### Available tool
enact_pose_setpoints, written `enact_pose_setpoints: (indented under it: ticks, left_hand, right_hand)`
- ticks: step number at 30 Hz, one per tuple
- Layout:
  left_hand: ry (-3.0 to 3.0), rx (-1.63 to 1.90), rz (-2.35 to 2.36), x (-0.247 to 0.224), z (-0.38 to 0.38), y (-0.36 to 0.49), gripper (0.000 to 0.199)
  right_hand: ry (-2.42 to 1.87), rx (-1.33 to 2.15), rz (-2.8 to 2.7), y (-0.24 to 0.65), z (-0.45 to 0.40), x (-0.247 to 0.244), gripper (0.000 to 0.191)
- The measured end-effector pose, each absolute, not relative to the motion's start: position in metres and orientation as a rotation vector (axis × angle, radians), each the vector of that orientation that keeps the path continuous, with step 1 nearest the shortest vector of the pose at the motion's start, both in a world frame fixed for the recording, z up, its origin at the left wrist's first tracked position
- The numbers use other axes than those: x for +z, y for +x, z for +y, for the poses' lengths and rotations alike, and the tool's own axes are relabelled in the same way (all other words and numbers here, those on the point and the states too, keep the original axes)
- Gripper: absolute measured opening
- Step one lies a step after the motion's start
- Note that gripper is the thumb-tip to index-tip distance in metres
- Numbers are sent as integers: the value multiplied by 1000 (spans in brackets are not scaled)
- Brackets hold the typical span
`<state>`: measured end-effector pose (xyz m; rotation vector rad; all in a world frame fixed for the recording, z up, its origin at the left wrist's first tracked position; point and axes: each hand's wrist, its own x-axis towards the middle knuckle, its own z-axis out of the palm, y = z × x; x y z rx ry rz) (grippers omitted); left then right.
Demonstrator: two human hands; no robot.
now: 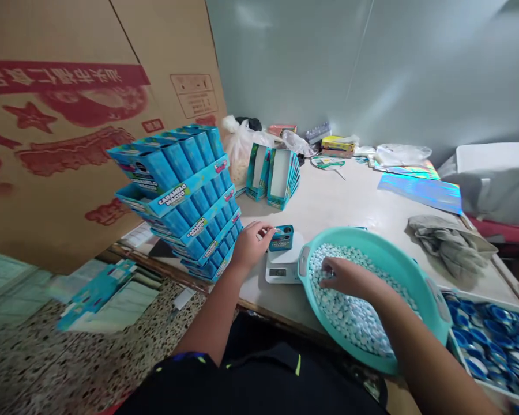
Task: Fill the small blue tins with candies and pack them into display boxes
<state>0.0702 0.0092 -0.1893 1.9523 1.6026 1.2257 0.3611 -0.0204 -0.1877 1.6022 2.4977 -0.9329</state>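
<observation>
My left hand [254, 245] has its fingers pinched at the left edge of a small blue box [281, 238] with "CARAMELO" lettering. The box stands on a white digital scale [289, 266], whose display is lit but too small to read. My right hand [343, 276] reaches into a turquoise basin [419, 288] beside the scale. Its fingers curl down into many small white candies [354, 320], and the fingertips are partly hidden among them. To the left of my left hand rises a stack of blue display cartons [190, 210] filled with upright blue packs.
Two blue display boxes [277, 176] stand behind the scale. A tray of blue-and-white round pieces [495, 340] lies right of the basin. A grey cloth [452, 245] and shiny sheets [421, 193] lie on the table's right. A large cardboard box [90, 127] walls off the left.
</observation>
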Motion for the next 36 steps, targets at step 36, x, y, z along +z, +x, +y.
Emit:
enact_pose_setpoints:
  ticks: [36]
  left_hand:
    - [1890, 1498, 1796, -208, 21, 39, 33]
  right_hand:
    - [1760, -879, 2573, 381, -4, -189, 20]
